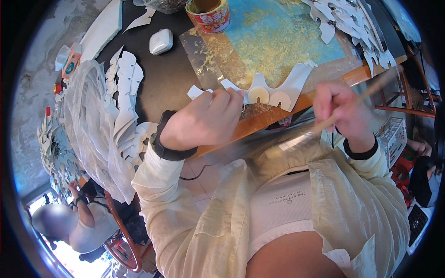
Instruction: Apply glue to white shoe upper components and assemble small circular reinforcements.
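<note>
My left hand (201, 121) holds a white cutout (295, 87) at the table's (162, 76) near edge. My right hand (340, 109) grips a blurred stick (379, 85)

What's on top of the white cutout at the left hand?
Two cream discs, each notched, lie on the white cutout. The left hand covers part of its left side; anything under there can't be seen.

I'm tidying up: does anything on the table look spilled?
Yes: yellowish residue is smeared over the blue sheet beside the red tin, beyond the white cutout. It looks odd because it's so uneven; whether it spilled, I can't tell.
</note>
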Motion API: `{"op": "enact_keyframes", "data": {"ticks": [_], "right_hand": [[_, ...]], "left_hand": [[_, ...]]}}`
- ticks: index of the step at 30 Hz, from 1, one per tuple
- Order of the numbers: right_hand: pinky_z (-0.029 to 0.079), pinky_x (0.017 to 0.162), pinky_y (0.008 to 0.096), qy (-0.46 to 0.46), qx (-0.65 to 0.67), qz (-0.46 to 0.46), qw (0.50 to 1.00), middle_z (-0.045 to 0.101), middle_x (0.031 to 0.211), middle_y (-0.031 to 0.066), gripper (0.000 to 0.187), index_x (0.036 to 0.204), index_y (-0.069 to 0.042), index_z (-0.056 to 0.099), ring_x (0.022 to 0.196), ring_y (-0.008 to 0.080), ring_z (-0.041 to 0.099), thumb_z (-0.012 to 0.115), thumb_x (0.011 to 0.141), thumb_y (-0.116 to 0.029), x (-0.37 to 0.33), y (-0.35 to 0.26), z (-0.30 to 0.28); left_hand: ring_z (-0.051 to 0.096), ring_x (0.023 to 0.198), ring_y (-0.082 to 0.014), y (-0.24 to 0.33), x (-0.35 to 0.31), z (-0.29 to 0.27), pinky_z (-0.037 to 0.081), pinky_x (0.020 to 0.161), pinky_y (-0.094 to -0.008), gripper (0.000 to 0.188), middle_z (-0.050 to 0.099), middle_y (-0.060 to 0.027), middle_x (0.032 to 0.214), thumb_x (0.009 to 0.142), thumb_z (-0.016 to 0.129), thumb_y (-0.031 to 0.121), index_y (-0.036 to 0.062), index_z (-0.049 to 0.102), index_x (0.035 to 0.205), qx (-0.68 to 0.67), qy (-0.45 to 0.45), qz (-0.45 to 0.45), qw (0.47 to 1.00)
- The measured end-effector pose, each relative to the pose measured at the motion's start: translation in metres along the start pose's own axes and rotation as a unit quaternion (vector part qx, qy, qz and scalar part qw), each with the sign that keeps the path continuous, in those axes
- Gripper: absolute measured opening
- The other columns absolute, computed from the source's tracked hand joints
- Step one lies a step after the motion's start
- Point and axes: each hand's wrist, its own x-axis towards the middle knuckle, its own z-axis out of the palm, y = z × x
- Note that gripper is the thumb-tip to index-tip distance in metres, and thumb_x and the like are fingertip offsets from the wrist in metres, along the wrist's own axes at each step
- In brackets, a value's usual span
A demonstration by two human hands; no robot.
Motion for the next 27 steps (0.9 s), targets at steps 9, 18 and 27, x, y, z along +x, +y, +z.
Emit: {"op": "enact_keyframes", "data": {"ticks": [9,18,27], "right_hand": [[0.048,0.048,0.0247,0.031,0.123,-0.095,0.987,0.046,0.057,0.0019,0.024,0.089,-0.006,0.046,0.048,0.0083,0.046,0.037,0.096,-0.026,0.04,-0.061,-0.011],[0.05,0.06,0.0202,0.056,-0.275,-0.237,0.93,0.054,0.071,0.0004,0.021,0.085,-0.008,0.05,0.064,0.0057,0.055,0.045,0.096,-0.025,0.135,-0.095,-0.009],[0.049,0.062,0.0189,0.156,-0.292,-0.216,0.918,0.057,0.075,0.0015,0.011,0.088,-0.006,0.053,0.067,0.0053,0.056,0.051,0.092,-0.016,0.127,-0.091,-0.068]], "left_hand": [[0.05,0.062,-0.0103,-0.009,0.0,-0.005,0.036,0.046,-0.022,0.021,0.057,-0.0029,0.08,0.073,0.067,0.004,-0.0054,0.064,0.091,0.003,0.003,0.007,1.0],[0.052,0.066,-0.0104,-0.002,-0.003,-0.012,0.039,0.051,-0.0198,0.022,0.057,-0.003,0.081,0.077,0.061,0.008,-0.0036,0.064,0.095,0.01,-0.011,0.007,1.0],[0.051,0.066,-0.0095,-0.008,0.001,-0.015,0.039,0.053,-0.0189,0.024,0.056,-0.0023,0.081,0.075,0.063,0.007,-0.0037,0.064,0.097,0.01,-0.028,-0.004,1.0]]}}
